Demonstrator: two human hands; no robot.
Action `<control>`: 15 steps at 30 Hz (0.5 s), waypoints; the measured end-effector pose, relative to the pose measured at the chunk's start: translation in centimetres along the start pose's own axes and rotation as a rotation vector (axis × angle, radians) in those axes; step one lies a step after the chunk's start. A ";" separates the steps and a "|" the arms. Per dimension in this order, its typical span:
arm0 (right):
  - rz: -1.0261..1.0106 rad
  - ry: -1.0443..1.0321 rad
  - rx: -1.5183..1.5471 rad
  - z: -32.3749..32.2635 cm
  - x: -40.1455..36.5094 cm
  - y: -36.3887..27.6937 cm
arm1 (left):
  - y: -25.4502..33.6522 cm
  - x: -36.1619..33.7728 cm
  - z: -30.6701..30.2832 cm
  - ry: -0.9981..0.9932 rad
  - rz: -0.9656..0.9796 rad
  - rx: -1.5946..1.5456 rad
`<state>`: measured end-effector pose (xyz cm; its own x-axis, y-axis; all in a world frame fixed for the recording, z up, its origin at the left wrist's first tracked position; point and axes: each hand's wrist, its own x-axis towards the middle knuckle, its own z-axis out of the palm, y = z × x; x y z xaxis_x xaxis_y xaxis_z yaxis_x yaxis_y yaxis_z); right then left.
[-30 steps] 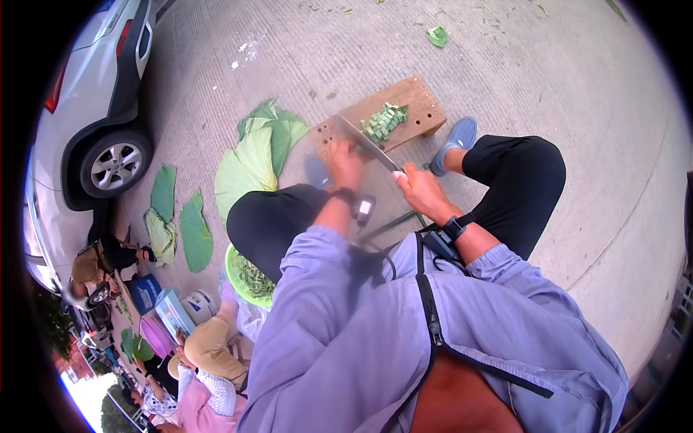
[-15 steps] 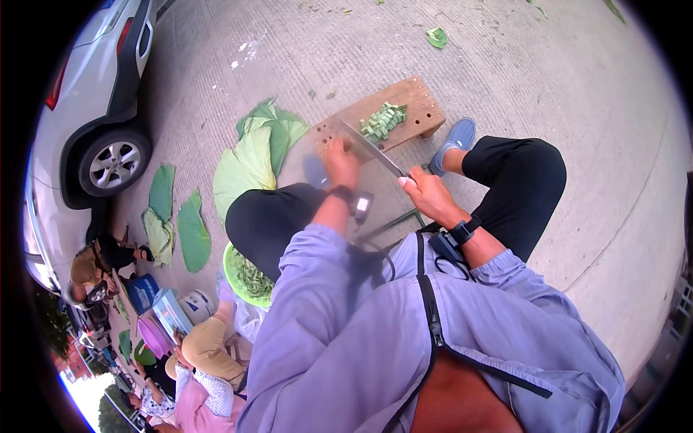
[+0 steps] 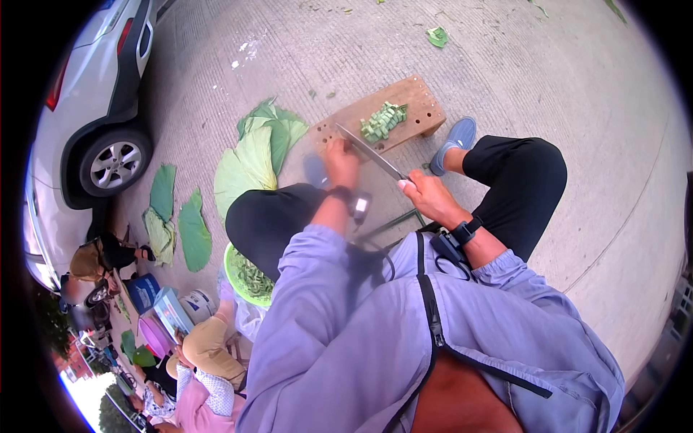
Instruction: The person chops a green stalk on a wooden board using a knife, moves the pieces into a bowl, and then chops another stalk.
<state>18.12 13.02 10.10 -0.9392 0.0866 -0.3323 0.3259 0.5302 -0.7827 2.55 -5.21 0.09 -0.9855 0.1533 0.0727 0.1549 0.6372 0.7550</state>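
My right hand (image 3: 434, 196) is closed round the handle of a long knife (image 3: 374, 155). The blade slants up and left over the near edge of a low wooden bench (image 3: 343, 119). At the bench's left end, close beside the blade, my left hand (image 3: 341, 162) has its fingers curled together. What they press on or hold is hidden under them. Several cut pieces of green leaf (image 3: 384, 121) lie in a pile on the bench, on the far side of the blade.
Large green leaves (image 3: 249, 162) lie on the concrete left of the bench. A lime-green basin (image 3: 232, 274) of cut greens stands by my left knee. A parked car (image 3: 108, 79) is at the left. Other people sit at lower left near a white bucket (image 3: 197, 307).
The knife blade has turned slightly, from showing its flat side to standing more edge-on. Both hands stay almost in place, and the cut pile looks the same.
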 end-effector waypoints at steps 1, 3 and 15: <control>-0.004 0.001 -0.001 0.0 0.0 0.0 | 0.0 -0.1 0.0 -0.001 -0.003 -0.004; -0.007 0.001 -0.003 0.0 0.0 0.1 | 0.0 -0.2 -0.2 0.003 0.001 0.006; 0.011 -0.006 -0.028 -0.3 -0.8 -0.5 | -0.2 -0.3 -0.2 -0.002 -0.004 0.026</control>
<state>18.66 12.89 10.94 -0.9350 0.0878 -0.3437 0.3327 0.5527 -0.7641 2.83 -5.55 0.10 -0.9859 0.1524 0.0685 0.1529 0.6572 0.7381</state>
